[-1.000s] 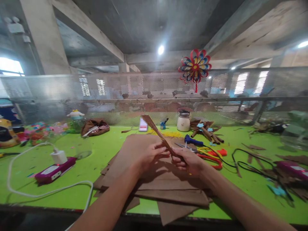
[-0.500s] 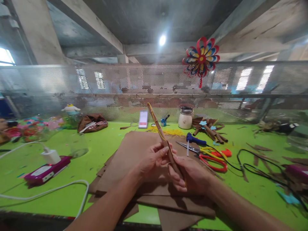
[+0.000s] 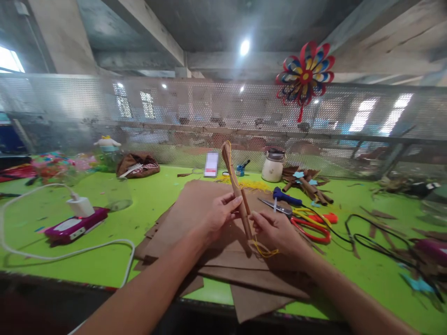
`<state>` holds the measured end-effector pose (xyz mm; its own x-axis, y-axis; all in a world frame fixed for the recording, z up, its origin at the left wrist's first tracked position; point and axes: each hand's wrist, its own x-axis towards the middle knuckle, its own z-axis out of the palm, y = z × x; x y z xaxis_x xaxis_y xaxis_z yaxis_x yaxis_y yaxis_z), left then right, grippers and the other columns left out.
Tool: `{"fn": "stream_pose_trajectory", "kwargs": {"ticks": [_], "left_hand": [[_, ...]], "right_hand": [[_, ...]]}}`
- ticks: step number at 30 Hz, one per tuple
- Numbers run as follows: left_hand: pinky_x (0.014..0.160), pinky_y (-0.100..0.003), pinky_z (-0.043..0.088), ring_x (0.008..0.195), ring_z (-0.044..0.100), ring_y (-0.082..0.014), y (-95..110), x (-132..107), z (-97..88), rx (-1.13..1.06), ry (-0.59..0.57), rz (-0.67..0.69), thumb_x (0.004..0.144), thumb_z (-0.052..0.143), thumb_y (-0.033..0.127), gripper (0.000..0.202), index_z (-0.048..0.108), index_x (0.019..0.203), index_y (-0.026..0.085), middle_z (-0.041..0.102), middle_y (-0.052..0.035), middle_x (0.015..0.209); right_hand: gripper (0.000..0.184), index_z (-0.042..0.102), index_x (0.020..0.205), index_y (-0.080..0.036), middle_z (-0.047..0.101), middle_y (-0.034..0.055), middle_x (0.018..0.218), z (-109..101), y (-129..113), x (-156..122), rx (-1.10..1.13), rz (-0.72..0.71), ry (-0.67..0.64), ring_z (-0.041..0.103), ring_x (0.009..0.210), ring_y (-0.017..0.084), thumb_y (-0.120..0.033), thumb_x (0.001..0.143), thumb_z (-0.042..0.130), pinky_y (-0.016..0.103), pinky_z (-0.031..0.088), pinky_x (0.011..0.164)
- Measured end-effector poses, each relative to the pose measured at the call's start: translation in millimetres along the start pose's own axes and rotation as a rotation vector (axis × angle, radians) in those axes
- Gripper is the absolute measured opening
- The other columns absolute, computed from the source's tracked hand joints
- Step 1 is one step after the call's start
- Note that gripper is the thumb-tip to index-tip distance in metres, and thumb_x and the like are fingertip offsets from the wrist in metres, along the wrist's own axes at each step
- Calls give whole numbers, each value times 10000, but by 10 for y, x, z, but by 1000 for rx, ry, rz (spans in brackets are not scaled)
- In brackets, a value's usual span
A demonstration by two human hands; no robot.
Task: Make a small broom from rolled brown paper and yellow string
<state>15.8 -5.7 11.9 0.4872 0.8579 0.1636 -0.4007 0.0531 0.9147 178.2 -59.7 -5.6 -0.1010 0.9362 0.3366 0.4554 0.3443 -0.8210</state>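
Observation:
Both my hands hold a rolled brown paper stick (image 3: 234, 181) that points up and away from me, with a thin yellow string running along it. My left hand (image 3: 209, 211) pinches the stick's middle with thumb and fingers. My right hand (image 3: 275, 232) grips its lower end, and a loop of yellow string (image 3: 266, 251) hangs below that hand. Under my hands lies a stack of brown paper sheets (image 3: 223, 270) on the green table (image 3: 104, 246).
Scissors with red and yellow handles (image 3: 307, 225) and a blue-handled tool (image 3: 284, 196) lie right of my hands. Black cable (image 3: 366, 232) sits farther right. A magenta device with a white charger (image 3: 75, 223) lies left. A white jar (image 3: 273, 167), rolled brown sticks (image 3: 307, 184) and a mesh fence (image 3: 174, 121) stand behind.
The stick has turned more upright and my right hand has slid to its lower end, showing a yellow string loop. The camera view has shifted a little.

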Motion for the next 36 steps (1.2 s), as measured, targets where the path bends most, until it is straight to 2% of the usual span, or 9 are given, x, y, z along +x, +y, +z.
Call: {"fn": "stream_pose_trajectory", "kwargs": {"ticks": [2,5,8,13,19,22,29,34,36], "left_hand": [[662,-252,456,631,566,-98,-8,9,-5,-1,16,-3,668,690,319,264,632,842,129,625,-25,751],[659,-251,455,630,564,-102,-39,20,-3,-9,21,-17,646,705,329,280,634,831,131,625,-29,747],[651,-247,452,640,570,-110,-95,29,0,-15,6,-42,652,699,337,281,623,841,142,623,-33,756],[566,-219,428,582,548,-101,-161,29,-2,-6,-20,-43,656,692,349,299,603,852,141,593,-22,698],[481,-191,372,539,508,-82,-163,-2,30,-26,3,-43,655,689,359,299,590,850,155,567,0,676],[480,-183,360,530,485,-71,-191,3,38,-22,36,-5,659,687,350,278,587,823,149,545,10,657],[454,-203,332,483,448,-74,-194,-4,38,-15,34,-25,672,670,360,253,583,808,165,516,14,620],[494,-213,366,504,472,-84,-162,-25,27,-18,-67,-18,678,666,330,232,585,808,156,544,-7,653],[490,-212,362,506,475,-84,-166,-20,21,-9,-58,-15,660,683,318,228,584,774,148,553,-16,658]], "right_hand": [[364,652,793,-129,612,37,685,1,4,9,-65,-71,35,538,650,150,-424,830,441,237,403,590],[350,662,814,-133,625,37,719,58,-19,-12,-42,-88,-16,533,668,151,-397,841,433,232,398,597],[348,664,856,-132,605,17,675,151,-33,-36,8,-59,-80,506,613,135,-406,831,451,222,371,547],[324,649,772,-119,544,0,601,259,-2,-32,97,-20,-41,452,550,109,-408,794,502,210,337,505],[347,548,683,-136,454,-34,491,305,13,-34,281,95,-56,383,429,70,-460,792,485,192,285,412],[371,546,693,-132,493,-25,486,329,33,-20,325,127,-70,409,409,74,-489,777,493,196,296,408],[398,558,703,-135,538,-16,504,332,26,-21,412,177,-93,468,423,94,-531,726,540,216,356,441],[400,582,704,-138,544,-15,511,305,9,-34,413,192,-88,443,414,79,-535,727,543,208,337,435],[405,580,721,-140,544,-15,507,302,18,-30,421,193,-101,442,407,80,-542,735,530,206,325,426]]}}
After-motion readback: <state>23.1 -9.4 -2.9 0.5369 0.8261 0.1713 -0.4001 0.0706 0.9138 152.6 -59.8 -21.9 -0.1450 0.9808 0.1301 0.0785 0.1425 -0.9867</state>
